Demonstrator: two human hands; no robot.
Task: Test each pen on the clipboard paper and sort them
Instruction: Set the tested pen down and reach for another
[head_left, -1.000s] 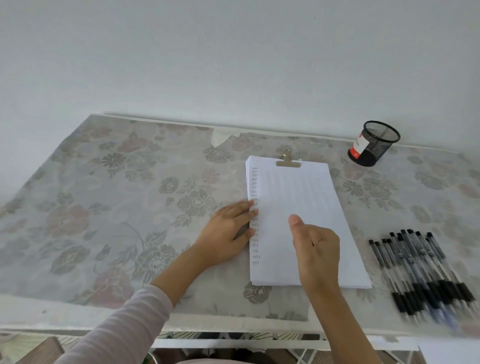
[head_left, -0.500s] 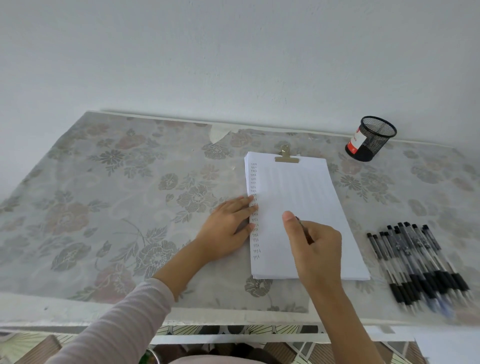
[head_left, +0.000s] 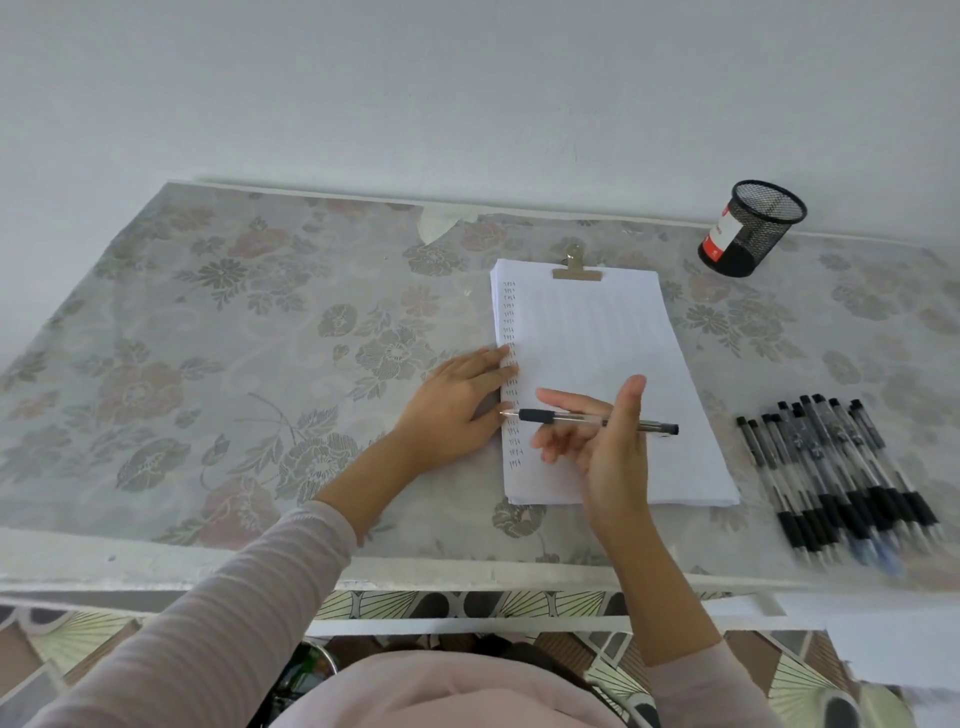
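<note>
Pen (head_left: 571, 418) pinched crosswise by right hand (head_left: 610, 452), tip at paper (head_left: 597, 332) margin; left hand (head_left: 457, 405) flat, fingers straight, pinning paper.

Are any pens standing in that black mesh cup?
No, nothing sticks up out of the mesh cup; the loose pens lie on the table beside the clipboard paper.
</note>
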